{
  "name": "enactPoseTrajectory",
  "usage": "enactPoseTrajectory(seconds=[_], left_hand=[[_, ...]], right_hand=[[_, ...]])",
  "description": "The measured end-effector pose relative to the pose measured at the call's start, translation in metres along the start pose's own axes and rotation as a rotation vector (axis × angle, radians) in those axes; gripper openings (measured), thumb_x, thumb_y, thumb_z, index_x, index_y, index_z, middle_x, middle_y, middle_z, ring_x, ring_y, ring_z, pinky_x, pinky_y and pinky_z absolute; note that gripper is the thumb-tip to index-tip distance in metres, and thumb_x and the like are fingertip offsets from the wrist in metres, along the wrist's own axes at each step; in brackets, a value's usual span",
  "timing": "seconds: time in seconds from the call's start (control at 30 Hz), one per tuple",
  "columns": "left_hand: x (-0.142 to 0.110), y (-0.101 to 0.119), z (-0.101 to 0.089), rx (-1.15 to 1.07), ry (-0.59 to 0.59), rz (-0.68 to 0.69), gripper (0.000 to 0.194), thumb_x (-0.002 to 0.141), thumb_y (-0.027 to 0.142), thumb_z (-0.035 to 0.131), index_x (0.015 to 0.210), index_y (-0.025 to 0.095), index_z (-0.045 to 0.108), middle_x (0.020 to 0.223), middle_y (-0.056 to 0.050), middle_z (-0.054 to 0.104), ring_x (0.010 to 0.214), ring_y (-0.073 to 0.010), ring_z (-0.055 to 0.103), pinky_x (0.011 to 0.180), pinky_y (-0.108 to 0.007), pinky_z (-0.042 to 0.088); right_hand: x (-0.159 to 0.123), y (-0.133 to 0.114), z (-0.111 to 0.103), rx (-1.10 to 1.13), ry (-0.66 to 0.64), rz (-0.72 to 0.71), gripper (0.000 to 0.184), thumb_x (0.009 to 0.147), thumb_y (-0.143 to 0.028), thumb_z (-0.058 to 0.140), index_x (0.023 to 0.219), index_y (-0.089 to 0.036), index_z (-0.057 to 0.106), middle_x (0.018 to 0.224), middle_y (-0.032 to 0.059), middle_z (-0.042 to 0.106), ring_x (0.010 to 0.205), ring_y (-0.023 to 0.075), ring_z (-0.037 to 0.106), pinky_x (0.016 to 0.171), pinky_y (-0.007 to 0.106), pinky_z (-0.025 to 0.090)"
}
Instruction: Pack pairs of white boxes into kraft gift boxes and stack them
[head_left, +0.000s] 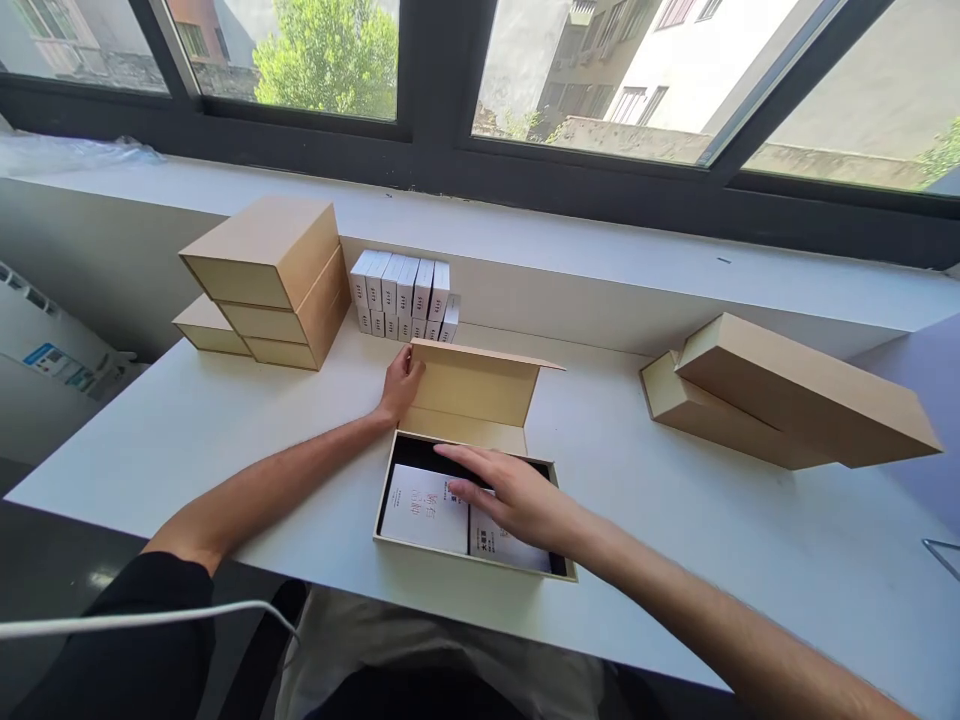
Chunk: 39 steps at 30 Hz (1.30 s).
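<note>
Gripping with my left hand [403, 383], fingers curled on the raised lid's [476, 388] left edge; open cardboard box [450, 556] below on white table [622, 500], white printed packs [426, 510] inside; right hand [517, 492] over them, fingers outstretched, contact unclear.

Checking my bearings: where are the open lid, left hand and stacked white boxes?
Open lid [472, 388], head view: middle of its inner face.
Left hand [403, 383], head view: back of the hand.
White boxes [403, 297], head view: upper row's front.

Hands [517, 492] at lid [474, 388] and open box [465, 559]
</note>
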<state>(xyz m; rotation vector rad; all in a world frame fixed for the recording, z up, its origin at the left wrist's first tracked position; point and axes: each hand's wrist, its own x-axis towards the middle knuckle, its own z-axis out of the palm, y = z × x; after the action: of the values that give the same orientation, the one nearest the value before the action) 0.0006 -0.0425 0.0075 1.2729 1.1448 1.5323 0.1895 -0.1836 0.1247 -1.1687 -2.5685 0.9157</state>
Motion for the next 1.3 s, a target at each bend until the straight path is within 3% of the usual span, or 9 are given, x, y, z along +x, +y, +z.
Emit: enactPoseTrajectory(seconds=[0.1, 0.2, 0.33, 0.47, 0.67, 0.83, 0.97, 1.17, 1.3], left_hand=[[0.000, 0.001, 0.001, 0.009, 0.003, -0.014, 0.007, 0.081, 0.023, 0.051, 0.087, 0.020, 0.053, 0.076, 0.002, 0.054, 0.067, -0.0124, 0.048, 0.062, -0.021, 0.039], [0.001, 0.001, 0.001, -0.002, -0.008, -0.009, 0.009, 0.082, 0.019, 0.050, 0.089, 0.019, 0.055, 0.077, 0.002, 0.054, 0.067, -0.0121, 0.048, 0.062, -0.021, 0.039], [0.003, -0.002, 0.002, 0.003, -0.002, 0.005, 0.012, 0.082, 0.017, 0.049, 0.091, 0.018, 0.057, 0.079, 0.001, 0.057, 0.072, -0.0129, 0.051, 0.065, -0.022, 0.041], [0.005, -0.005, 0.004, 0.019, -0.002, 0.020, 0.014, 0.081, 0.015, 0.048, 0.091, 0.017, 0.058, 0.082, 0.000, 0.060, 0.076, -0.0143, 0.052, 0.069, -0.023, 0.042], [0.009, -0.002, 0.003, 0.038, 0.005, -0.013, 0.017, 0.080, 0.011, 0.047, 0.092, 0.017, 0.058, 0.085, -0.001, 0.061, 0.078, -0.0145, 0.052, 0.070, -0.023, 0.041], [0.008, -0.001, 0.002, 0.061, -0.014, -0.020, 0.014, 0.080, 0.011, 0.047, 0.088, 0.017, 0.057, 0.079, 0.000, 0.057, 0.074, -0.0134, 0.049, 0.067, -0.022, 0.039], [0.006, -0.002, 0.002, 0.076, 0.002, -0.011, 0.011, 0.080, 0.013, 0.047, 0.085, 0.017, 0.056, 0.075, 0.002, 0.054, 0.071, -0.0130, 0.048, 0.065, -0.022, 0.038], [0.003, 0.000, 0.002, 0.004, -0.013, -0.010, 0.010, 0.080, 0.018, 0.049, 0.087, 0.017, 0.056, 0.079, 0.000, 0.056, 0.073, -0.0138, 0.050, 0.066, -0.023, 0.040], [0.001, 0.002, 0.000, -0.004, -0.003, -0.020, 0.010, 0.078, 0.020, 0.050, 0.087, 0.018, 0.055, 0.079, 0.000, 0.056, 0.072, -0.0136, 0.050, 0.065, -0.022, 0.040]], right_hand=[[0.014, -0.003, -0.043, 0.132, 0.302, -0.012, 0.035, 0.099, -0.046, 0.046, 0.104, -0.022, 0.070, 0.101, 0.0062, 0.075, 0.093, 0.0202, 0.070, 0.084, 0.034, 0.056], [0.051, 0.008, -0.086, 0.129, 0.529, 0.060, 0.035, 0.097, -0.046, 0.049, 0.088, -0.019, 0.068, 0.081, 0.0049, 0.072, 0.074, 0.0169, 0.068, 0.069, 0.029, 0.054], [0.127, 0.047, -0.120, 0.025, 0.396, 0.334, 0.023, 0.093, -0.038, 0.058, 0.103, -0.018, 0.066, 0.093, 0.0077, 0.072, 0.079, 0.0180, 0.067, 0.067, 0.029, 0.056], [0.196, 0.081, -0.122, 0.006, 0.316, 0.521, 0.034, 0.083, -0.036, 0.070, 0.106, -0.012, 0.062, 0.103, 0.0171, 0.069, 0.081, 0.0244, 0.067, 0.062, 0.036, 0.059], [0.230, 0.100, -0.109, 0.141, 0.156, 0.616, 0.027, 0.089, -0.034, 0.063, 0.098, -0.008, 0.061, 0.088, 0.0152, 0.067, 0.068, 0.0227, 0.069, 0.058, 0.039, 0.062], [0.216, 0.110, -0.111, 0.180, 0.203, 0.613, 0.032, 0.083, -0.026, 0.072, 0.107, -0.010, 0.058, 0.087, 0.0104, 0.066, 0.068, 0.0194, 0.067, 0.057, 0.035, 0.062], [0.184, 0.114, -0.125, 0.176, 0.318, 0.584, 0.032, 0.075, -0.014, 0.078, 0.102, -0.013, 0.061, 0.084, 0.0077, 0.066, 0.069, 0.0184, 0.064, 0.053, 0.030, 0.058], [0.079, 0.088, -0.165, 0.280, 0.560, 0.408, 0.020, 0.092, -0.029, 0.063, 0.108, -0.017, 0.063, 0.092, 0.0068, 0.068, 0.075, 0.0138, 0.063, 0.058, 0.023, 0.055], [0.001, 0.054, -0.145, 0.364, 0.672, 0.203, 0.030, 0.085, -0.044, 0.070, 0.105, -0.021, 0.068, 0.088, 0.0033, 0.070, 0.077, 0.0150, 0.065, 0.066, 0.026, 0.055]])
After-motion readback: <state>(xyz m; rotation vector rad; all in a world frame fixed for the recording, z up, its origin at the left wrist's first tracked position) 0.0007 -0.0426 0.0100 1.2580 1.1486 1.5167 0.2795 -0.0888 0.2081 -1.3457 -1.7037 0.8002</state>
